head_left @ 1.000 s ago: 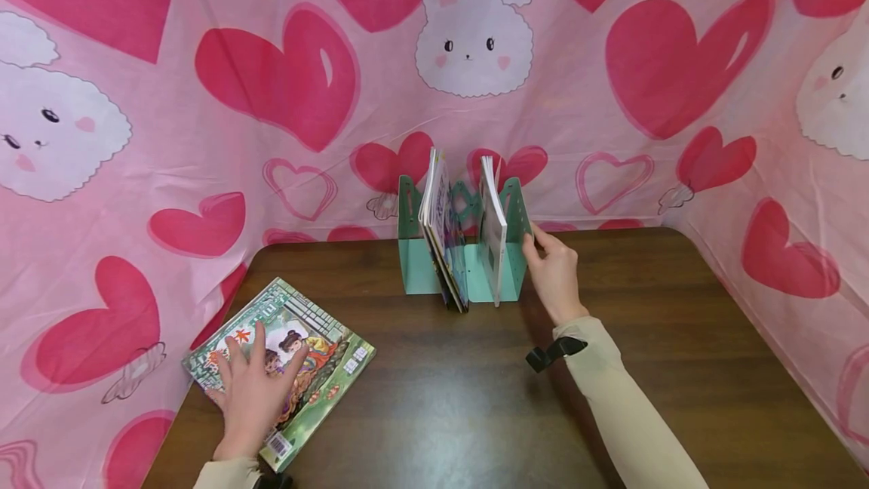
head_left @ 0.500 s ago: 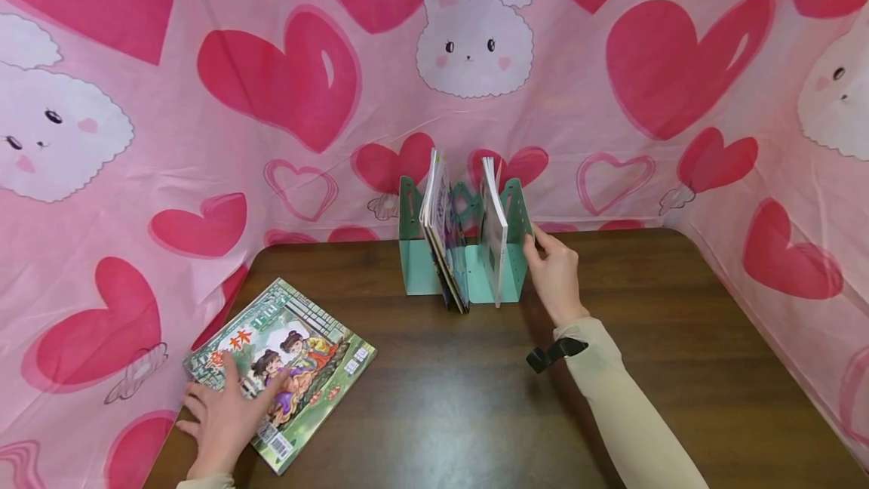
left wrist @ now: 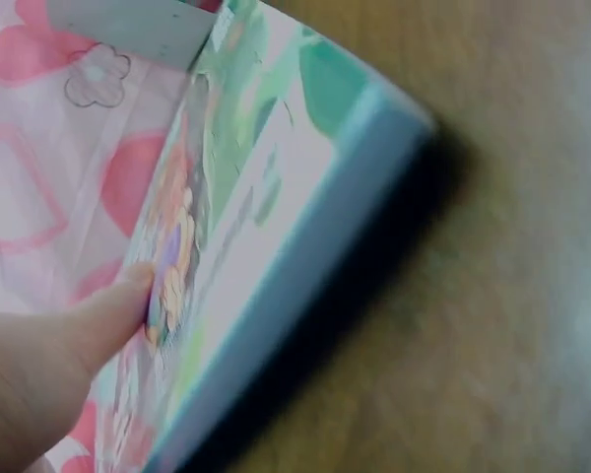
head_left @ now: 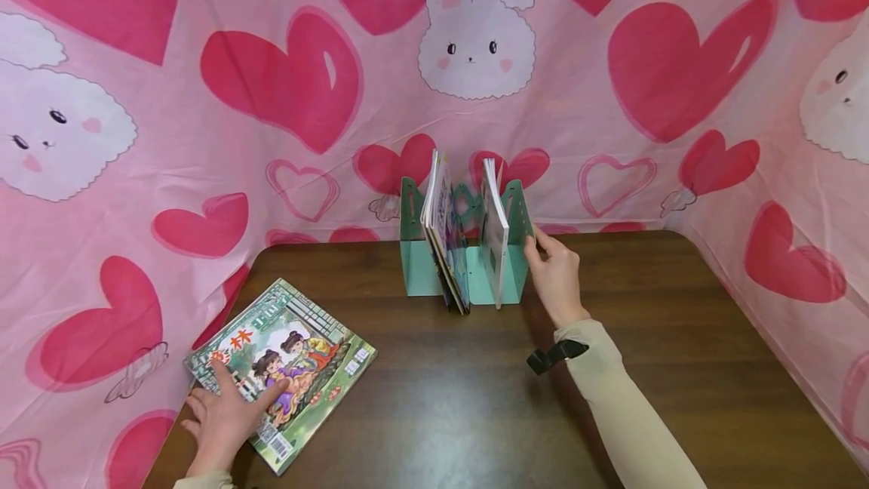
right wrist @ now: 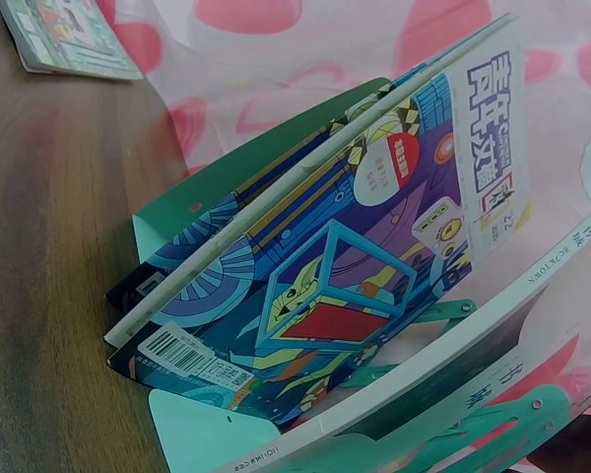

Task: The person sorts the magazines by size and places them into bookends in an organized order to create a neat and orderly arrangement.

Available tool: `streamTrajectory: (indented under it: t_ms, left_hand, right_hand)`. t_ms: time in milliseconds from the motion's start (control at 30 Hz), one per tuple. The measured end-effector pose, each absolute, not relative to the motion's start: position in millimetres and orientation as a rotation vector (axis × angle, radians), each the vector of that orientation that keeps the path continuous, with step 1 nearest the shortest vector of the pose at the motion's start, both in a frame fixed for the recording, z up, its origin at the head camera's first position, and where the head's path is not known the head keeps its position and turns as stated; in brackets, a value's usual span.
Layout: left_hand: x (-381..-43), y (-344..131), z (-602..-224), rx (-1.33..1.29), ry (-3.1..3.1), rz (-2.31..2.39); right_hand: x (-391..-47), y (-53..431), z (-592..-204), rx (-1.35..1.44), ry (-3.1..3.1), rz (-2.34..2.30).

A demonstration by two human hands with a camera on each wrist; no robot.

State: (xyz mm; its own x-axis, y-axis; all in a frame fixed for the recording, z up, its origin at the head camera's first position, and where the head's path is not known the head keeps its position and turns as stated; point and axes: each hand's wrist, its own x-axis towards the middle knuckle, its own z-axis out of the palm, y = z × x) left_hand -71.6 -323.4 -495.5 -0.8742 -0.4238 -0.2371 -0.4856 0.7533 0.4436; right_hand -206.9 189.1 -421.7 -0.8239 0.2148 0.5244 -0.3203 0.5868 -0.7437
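Note:
A magazine (head_left: pixel 292 368), its cover showing two cartoon figures, lies at an angle on the left of the table; a thick edge shows in the left wrist view. My left hand (head_left: pixel 227 417) is over its near left edge. The thumb and index finger rest on the cover, the other fingers beside the edge. At the back centre stands a mint-green expandable metal bookend (head_left: pixel 421 270). My right hand (head_left: pixel 555 274) pinches the edge of its right end plate. Several magazines (right wrist: pixel 355 236) lean left of its middle, and a white-spined magazine (head_left: pixel 498 240) stands near the right plate.
The dark wooden table (head_left: pixel 434 398) runs back to a pink cloth (head_left: pixel 577 96) with hearts and rabbits, which also rises on both sides. A gap lies between the leaning magazines and the white-spined one inside the bookend.
My left hand has drawn back from the middle of the magazine cover towards its near left edge, uncovering the cartoon figures. The right hand and bookend have stayed put.

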Motion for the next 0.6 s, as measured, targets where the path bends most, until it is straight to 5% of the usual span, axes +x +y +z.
streamTrajectory:
  t_ms: [600]
  left_hand:
    - [-71.7,-330.3,-486.3,-0.736,2.863,1.093]
  right_hand:
    - [-207.2,188.4,-422.2,0.094,-2.213,1.201]
